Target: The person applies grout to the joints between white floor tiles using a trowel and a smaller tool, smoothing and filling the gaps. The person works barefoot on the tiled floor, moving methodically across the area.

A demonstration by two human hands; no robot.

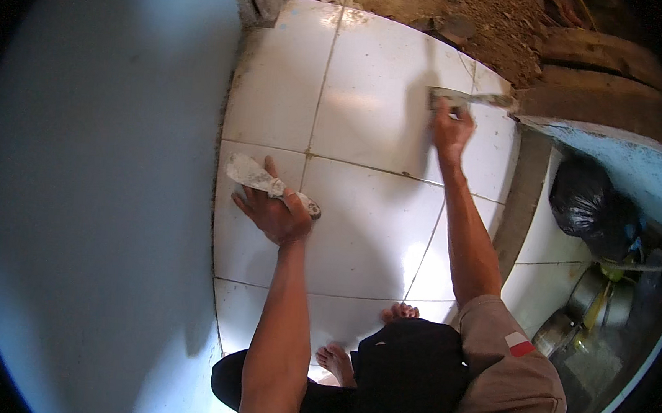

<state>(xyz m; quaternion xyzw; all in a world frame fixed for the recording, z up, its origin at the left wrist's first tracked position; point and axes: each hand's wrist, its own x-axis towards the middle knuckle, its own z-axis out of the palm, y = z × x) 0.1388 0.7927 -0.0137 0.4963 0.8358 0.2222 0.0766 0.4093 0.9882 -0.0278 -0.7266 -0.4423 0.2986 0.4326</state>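
My left hand (280, 217) leans on the white tiles beside the wall, some fingers spread, with a putty knife (250, 172) pinned under the thumb. The knife's pale, crusted blade points to the far left, and its handle sticks out right of the hand. Farther off to the right, my right hand (453, 131) grips a flat, smeared scraper (461, 97) held crosswise over the floor. Its broad end lies to the left and its narrow end reaches right, toward the wooden beam. Whether its edge touches the tile cannot be made out.
A pale blue wall (102, 190) borders the white tiled floor (360, 231) on the left. Brown dirt with rubble (482, 17) lies beyond the far edge. On the right are a wooden beam (599, 102), a black plastic bag (585, 197) and round metal containers (586, 293).
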